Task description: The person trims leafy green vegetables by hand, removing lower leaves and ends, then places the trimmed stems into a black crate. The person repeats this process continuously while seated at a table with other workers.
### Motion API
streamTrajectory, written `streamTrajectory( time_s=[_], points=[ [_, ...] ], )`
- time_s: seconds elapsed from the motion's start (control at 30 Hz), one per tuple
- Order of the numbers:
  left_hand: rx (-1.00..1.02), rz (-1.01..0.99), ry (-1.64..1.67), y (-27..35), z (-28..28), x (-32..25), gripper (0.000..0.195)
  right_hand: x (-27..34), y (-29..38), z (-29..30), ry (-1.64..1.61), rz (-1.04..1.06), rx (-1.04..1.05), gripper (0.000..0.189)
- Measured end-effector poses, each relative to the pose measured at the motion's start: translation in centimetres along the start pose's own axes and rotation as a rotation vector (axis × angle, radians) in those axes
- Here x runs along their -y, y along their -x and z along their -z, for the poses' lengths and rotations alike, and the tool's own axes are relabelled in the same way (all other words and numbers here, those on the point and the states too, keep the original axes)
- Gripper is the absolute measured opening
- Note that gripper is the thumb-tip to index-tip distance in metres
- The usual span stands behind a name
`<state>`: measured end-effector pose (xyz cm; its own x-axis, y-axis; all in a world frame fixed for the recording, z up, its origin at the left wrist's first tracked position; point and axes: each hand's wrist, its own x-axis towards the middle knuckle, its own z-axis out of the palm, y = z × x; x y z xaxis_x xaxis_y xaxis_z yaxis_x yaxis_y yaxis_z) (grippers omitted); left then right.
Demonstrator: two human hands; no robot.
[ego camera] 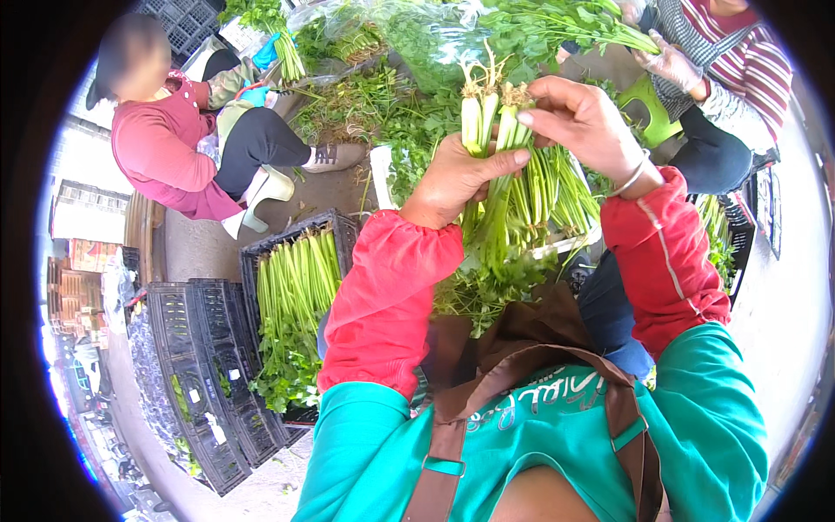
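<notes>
A small bunch of celery (486, 121) stands root end up in my left hand (450, 173), whose thumb lies across the stalks. Pale stringy roots stick out at its top, and its leaves hang down towards my lap. My right hand (580, 124) pinches the bunch at its right side, just below the roots, with thumb and fingers. Under my hands, more celery stalks (548, 189) lie in a white container (567, 244), partly hidden by my hands and the held bunch.
A black plastic crate (346, 245) of upright celery stands at my left, beside stacked black crates (202, 365). At upper left sits a person (169, 143) with scissors and celery; another person (730, 85) at upper right holds celery. Loose greens (365, 98) cover the floor ahead.
</notes>
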<state>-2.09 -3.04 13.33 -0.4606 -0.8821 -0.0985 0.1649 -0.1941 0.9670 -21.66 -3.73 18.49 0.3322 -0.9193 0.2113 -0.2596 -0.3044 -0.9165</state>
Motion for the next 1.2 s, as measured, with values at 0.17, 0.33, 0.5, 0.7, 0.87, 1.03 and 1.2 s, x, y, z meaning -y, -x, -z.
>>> streamTrajectory(
  time_s=[0.17,0.33,0.5,0.7,0.87,1.03,1.2],
  points=[
    [-0.028,0.001,-0.059,-0.4,-0.5,0.1,0.028,-1.2,0.2,0.3,-0.113,0.053,-0.026,0.018],
    [-0.042,-0.086,-0.164,-0.3,-0.8,0.7,0.028,-1.3,1.2,0.6,-0.007,0.029,-0.051,0.019],
    [0.013,-0.07,-0.161,0.2,-1.0,2.1,0.028,-1.9,2.2,1.1,0.052,0.111,-0.051,0.015],
    [0.091,-0.22,-0.2,1.3,-1.4,3.0,0.04,-2.5,3.0,-0.2,-0.075,0.156,-0.046,0.017],
    [0.263,-0.118,0.015,1.7,-2.9,3.4,0.031,-1.7,5.0,1.3,-0.348,-0.048,0.157,0.026],
    [0.106,-0.012,-0.032,2.0,-3.5,2.7,0.025,-2.8,4.7,1.4,-0.514,-0.226,0.113,0.027],
    [0.023,-0.178,-0.368,1.5,-3.1,3.0,0.018,-2.5,5.6,1.5,-0.472,-0.238,0.031,0.026]
  ],
)
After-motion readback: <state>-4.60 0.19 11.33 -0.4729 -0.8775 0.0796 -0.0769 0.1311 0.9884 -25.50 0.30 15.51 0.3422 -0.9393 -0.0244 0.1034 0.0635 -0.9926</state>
